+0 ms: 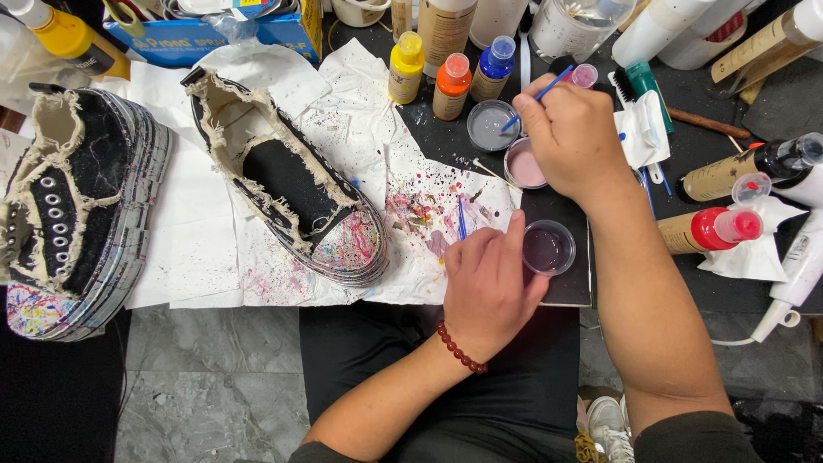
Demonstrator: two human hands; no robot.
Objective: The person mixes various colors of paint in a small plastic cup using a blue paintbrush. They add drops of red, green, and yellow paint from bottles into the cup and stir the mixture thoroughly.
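My right hand (573,135) grips a thin blue-handled brush (540,94), its tip down at a small round cup of pink paint (525,166). A grey paint cup (491,124) sits just above it. My left hand (487,283) rests on the paint-spattered white paper (360,103), fingers curled around another blue brush (461,220), thumb beside a clear cup of purple liquid (549,247). A black frayed canvas shoe (287,184) with a paint-splashed toe lies on the paper left of my hands. A second matching shoe (73,210) lies at the far left.
Yellow (405,67), orange (452,86) and blue (495,69) paint bottles stand behind the cups. Larger bottles, a red-capped bottle (711,230) and tissues crowd the right side. A blue box (214,34) sits at the back left. Grey tiled floor (214,377) lies below the table edge.
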